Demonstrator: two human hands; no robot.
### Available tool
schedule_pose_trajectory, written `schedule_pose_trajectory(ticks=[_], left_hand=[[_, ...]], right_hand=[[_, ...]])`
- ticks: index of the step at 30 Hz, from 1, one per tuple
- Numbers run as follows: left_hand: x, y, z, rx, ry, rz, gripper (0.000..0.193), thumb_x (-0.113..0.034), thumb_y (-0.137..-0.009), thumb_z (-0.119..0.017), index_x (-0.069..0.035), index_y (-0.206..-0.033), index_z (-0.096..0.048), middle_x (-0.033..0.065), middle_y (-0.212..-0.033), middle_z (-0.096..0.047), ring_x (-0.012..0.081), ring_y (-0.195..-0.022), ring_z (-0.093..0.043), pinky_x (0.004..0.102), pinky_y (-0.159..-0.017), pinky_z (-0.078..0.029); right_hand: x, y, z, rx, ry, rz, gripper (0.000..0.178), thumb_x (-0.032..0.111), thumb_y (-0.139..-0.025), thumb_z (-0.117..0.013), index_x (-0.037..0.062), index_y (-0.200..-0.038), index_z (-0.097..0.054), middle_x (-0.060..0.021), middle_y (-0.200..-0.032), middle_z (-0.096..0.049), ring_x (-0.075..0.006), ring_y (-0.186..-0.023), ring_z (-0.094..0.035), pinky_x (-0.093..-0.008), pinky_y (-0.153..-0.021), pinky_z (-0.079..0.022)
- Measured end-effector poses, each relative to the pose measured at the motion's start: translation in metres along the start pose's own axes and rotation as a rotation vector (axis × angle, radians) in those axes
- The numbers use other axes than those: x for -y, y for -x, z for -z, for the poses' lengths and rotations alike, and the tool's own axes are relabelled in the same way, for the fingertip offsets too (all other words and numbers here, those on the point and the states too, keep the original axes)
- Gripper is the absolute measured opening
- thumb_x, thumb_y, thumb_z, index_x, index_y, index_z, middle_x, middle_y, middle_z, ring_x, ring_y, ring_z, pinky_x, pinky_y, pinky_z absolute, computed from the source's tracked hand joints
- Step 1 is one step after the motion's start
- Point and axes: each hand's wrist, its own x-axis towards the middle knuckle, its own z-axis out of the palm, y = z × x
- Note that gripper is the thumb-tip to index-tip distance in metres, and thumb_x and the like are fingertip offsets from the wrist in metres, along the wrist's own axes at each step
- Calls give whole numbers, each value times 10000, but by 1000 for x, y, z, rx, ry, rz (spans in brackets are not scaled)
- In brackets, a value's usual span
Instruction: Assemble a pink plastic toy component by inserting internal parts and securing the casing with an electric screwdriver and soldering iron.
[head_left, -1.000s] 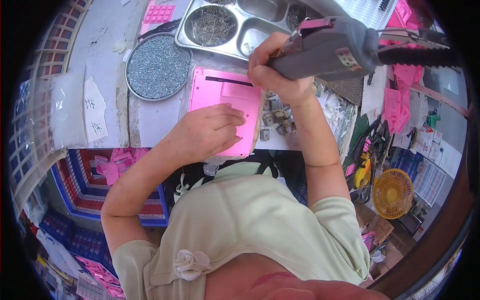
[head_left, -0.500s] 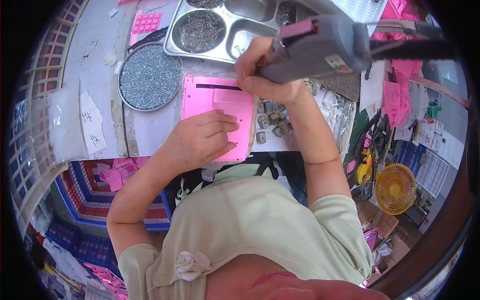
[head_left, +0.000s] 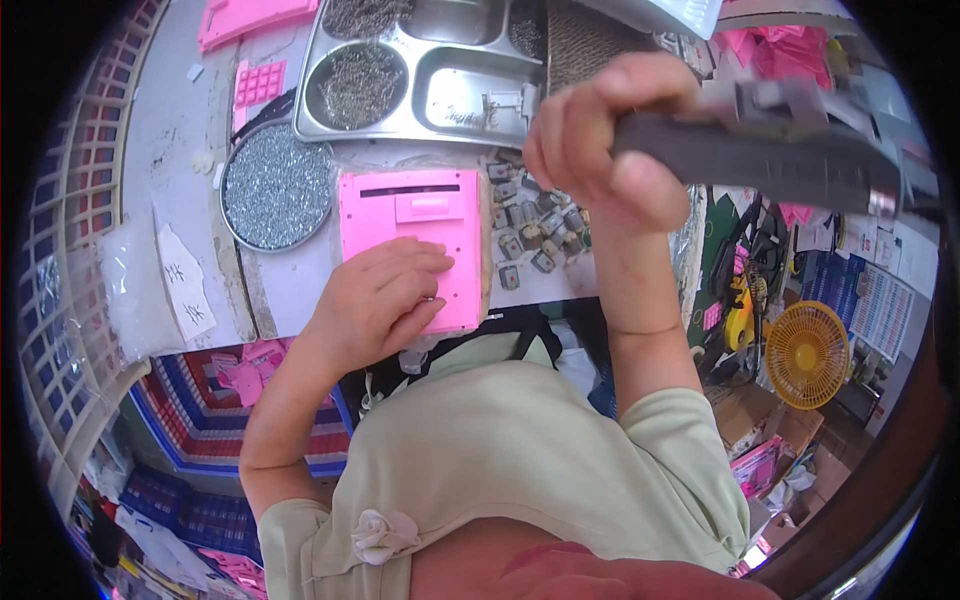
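Observation:
A pink plastic panel (head_left: 455, 290) with a dark slot near its far edge lies on the table in front of me. My left hand (head_left: 370, 300) rests over its left side, fingers stretched across the surface. Up and to the right of the panel, my right hand (head_left: 615, 140) is wrapped round a grey corded power tool (head_left: 770, 165), which looks like an electric screwdriver. It is held nearly level, off the panel, and is blurred by motion. Its tip is hidden behind my hand.
A round dish (head_left: 229, 216) of small silvery screws stands left of the panel. Beyond it is a steel compartment tray (head_left: 420, 132) holding small metal parts. Several small grey blocks (head_left: 535, 225) lie right of the panel. A yellow fan (head_left: 806, 355) is at far right.
My right hand has moved right, away from the panel's far edge, and the power tool has swung with it. My left hand stays on the panel. The whole view has shifted slightly.

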Motion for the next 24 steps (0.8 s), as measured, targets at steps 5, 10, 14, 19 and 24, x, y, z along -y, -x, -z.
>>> schedule_pose_trajectory(ticks=[5, 10, 14, 19, 24], left_hand=[[-9, -3, 15, -157, -80, 132, 207, -17, -773, -781, -34, -927, -644, 129, -1084, -732, 353, -1047, -698, 473, -956, -542], [6, 7, 2, -297, -327, 214, 205, -17, -763, -796, -49, -907, -654, 127, -1064, -739, 343, -1087, -696, 507, -978, -516], [7, 9, -2, -279, -375, 256, 192, -13, -781, -789, -70, -911, -660, 108, -1084, -749, 304, -1128, -698, 493, -1045, -463], [5, 9, -1, -281, -413, 293, 171, -38, -799, -795, -96, -881, -657, 69, -1095, -758, 239, -1129, -705, 423, -1020, -398], [6, 8, 0, -313, -384, 297, 171, -77, -801, -810, -116, -846, -650, 47, -1092, -762, 210, -1143, -699, 392, -955, -377]], right_hand=[[10, 14, -9, -140, 78, -47, 348, 193, -929, -677, 65, -1213, -521, 2, -615, -483, -140, -530, -482, -312, -504, -447], [-16, 21, -8, -172, 117, -166, 296, 152, -919, -717, 41, -1129, -540, -38, -667, -538, -147, -576, -508, -325, -551, -467], [-35, 25, -5, -123, 231, -252, 242, 78, -898, -706, 15, -1059, -536, -67, -675, -554, -171, -597, -546, -341, -566, -492], [-42, 20, -10, 26, 465, -204, 170, 42, -871, -691, 40, -869, -521, -80, -664, -562, -226, -554, -605, -341, -525, -515], [-47, 17, -4, 99, 408, -151, 225, 98, -861, -762, 44, -869, -543, -60, -678, -589, -230, -543, -616, -333, -515, -522]])
